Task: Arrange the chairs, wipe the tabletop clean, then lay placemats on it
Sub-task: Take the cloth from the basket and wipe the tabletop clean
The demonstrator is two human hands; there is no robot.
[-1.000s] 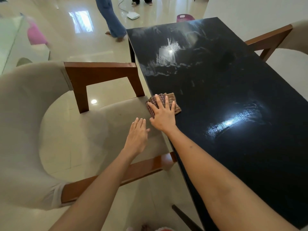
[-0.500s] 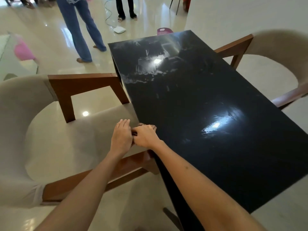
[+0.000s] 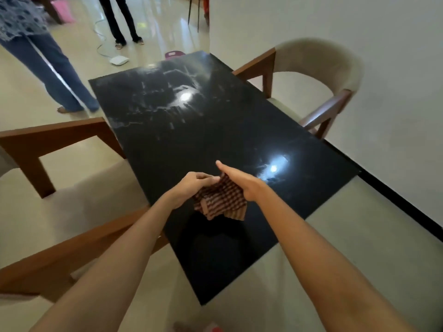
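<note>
A glossy black tabletop (image 3: 191, 130) runs away from me, streaked with wipe marks at its far end. Both hands hold a brown checked cloth (image 3: 219, 203) in the air above the near part of the table. My left hand (image 3: 191, 188) pinches its upper left edge. My right hand (image 3: 239, 179) grips the upper right, fingers stretched forward. The cloth hangs loose below them. A beige chair with wooden arms (image 3: 43, 149) stands at the table's left side, and a second one (image 3: 316, 75) at the right side by the wall.
A white wall (image 3: 359, 44) with a dark skirting runs close along the right. Two people stand on the shiny floor beyond the table's far left, one in jeans (image 3: 55, 75), one in dark trousers (image 3: 119, 20). A white device with a cable (image 3: 119, 60) lies on the floor.
My hands left the table's left edge by the chair seat and lifted the cloth over the tabletop, where it now hangs unfolded between them. My view has swung right.
</note>
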